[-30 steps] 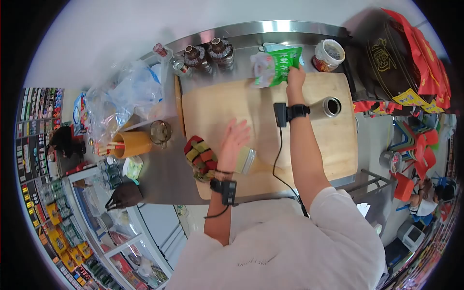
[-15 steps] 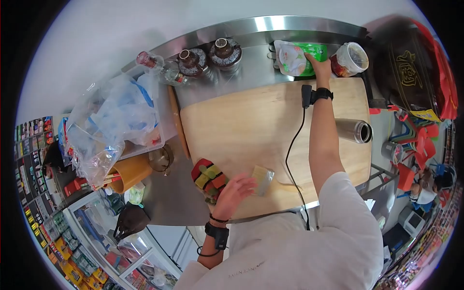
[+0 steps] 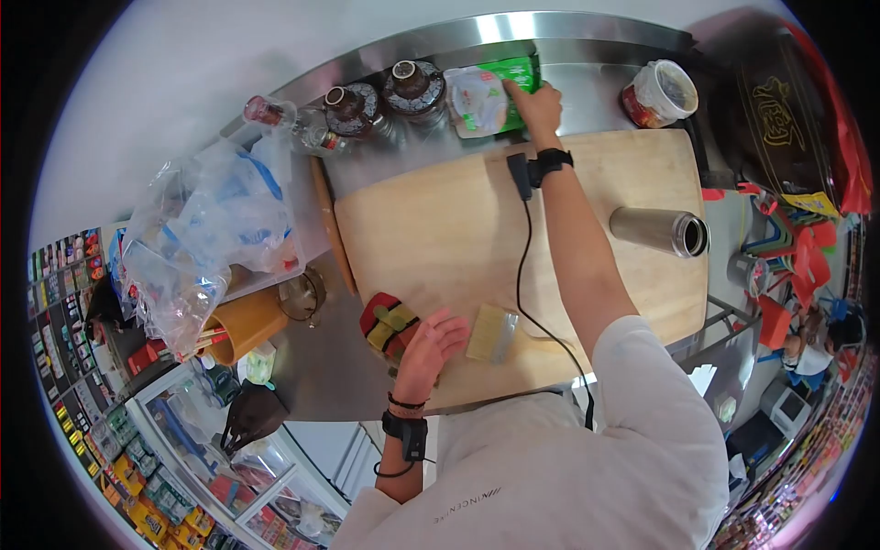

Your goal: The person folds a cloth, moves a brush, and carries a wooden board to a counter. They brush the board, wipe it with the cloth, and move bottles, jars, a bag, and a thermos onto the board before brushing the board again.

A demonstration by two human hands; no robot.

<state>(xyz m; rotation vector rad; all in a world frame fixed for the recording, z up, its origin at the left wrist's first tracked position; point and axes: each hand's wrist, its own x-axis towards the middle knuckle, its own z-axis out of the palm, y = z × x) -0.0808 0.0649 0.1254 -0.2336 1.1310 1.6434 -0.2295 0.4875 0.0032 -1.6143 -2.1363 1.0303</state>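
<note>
Hands wide apart over the large pale wooden board (image 3: 458,229), one low at the near edge, one far at the back

From the left: past the heap of clear plastic bags (image 3: 215,229), the left hand (image 3: 431,344) has slid onto the red, yellow and green patchwork cloth (image 3: 385,323), fingers curled over it, though I cannot tell whether they grip; the flat pale scraper (image 3: 492,333) lies just beside. Up on the steel counter (image 3: 587,64), the right hand (image 3: 536,105) is closed on the green end of the green-and-white plastic pouch (image 3: 486,93), which has shifted away from the white tub (image 3: 662,92) to sit against the brown glazed jar (image 3: 414,87), so the pouch looks parked off the board
</note>
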